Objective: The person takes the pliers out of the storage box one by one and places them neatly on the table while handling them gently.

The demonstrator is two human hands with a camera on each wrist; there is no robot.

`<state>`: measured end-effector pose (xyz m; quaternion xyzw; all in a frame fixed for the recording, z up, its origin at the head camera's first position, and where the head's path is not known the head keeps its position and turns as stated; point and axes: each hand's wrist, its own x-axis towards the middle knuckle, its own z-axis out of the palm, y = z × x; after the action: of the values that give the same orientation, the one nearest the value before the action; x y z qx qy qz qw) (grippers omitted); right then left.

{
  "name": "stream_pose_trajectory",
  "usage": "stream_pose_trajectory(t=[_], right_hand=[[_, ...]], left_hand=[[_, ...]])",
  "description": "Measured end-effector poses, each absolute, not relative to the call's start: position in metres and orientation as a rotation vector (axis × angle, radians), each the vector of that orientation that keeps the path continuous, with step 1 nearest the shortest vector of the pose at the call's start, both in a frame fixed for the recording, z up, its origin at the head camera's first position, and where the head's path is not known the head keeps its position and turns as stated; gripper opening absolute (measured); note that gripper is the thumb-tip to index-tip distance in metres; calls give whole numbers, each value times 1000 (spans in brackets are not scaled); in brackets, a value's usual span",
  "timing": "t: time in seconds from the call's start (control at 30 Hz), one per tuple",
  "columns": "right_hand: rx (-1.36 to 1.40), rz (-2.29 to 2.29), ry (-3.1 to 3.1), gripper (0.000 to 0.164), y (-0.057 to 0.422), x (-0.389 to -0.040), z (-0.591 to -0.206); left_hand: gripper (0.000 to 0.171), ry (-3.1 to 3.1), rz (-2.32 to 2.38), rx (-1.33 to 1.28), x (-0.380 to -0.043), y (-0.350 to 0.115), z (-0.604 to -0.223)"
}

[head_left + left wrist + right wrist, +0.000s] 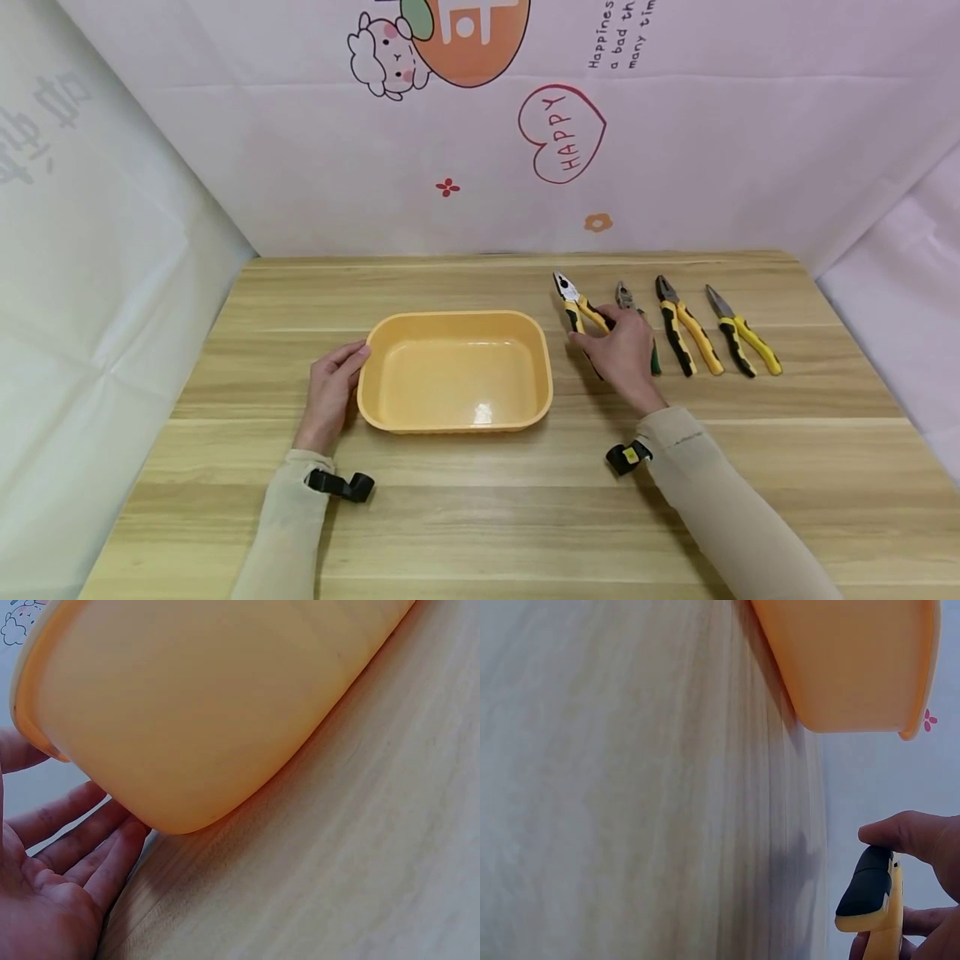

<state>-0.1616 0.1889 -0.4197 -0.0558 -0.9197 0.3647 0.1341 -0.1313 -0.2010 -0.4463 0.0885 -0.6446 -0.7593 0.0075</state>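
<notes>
A shallow yellow-orange plastic basin point(456, 427) sits on the wooden table. Against its left side, my left hand point(335, 392) touches the rim; in the left wrist view, extended fingers point(112, 859) meet the outer wall point(187, 720) low down. Right of the basin, my right hand point(624, 354) grips the yellow-and-black handles of combination pliers point(566, 287), jaws pointing away from me. In the right wrist view, the thumb lies on one black-and-yellow handle point(868, 889), with fingers behind the other. Green-handled pliers point(624, 293) are partly hidden behind this hand.
Farther right lie black-and-yellow pliers point(684, 325) and long-nose pliers point(738, 329), side by side on the table point(480, 517). A printed white cloth point(360, 175) hangs behind the table's back edge, with more cloth at both sides.
</notes>
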Motion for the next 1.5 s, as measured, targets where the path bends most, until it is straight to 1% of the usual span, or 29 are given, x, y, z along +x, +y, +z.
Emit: stream_pose_trajectory(t=[0.27,0.47,0.97,1.5], right_hand=[[-181,1065,-2680,55,187,-161,-422],[-145,1040,-2678,53,188,-163,-423],[-226,1009,-2769,57,186,-165,-426],[-292,895,-2850,50,186,-169,-425]], left_hand=[[41,-2020,-2361,277,-132,-200,-447],[41,-2027,-2359,291,-132,-200,-446],[40,-2016,-2362,300,-132,-200,-447],[39,-1994,-2373,306,-132,-200,-448]])
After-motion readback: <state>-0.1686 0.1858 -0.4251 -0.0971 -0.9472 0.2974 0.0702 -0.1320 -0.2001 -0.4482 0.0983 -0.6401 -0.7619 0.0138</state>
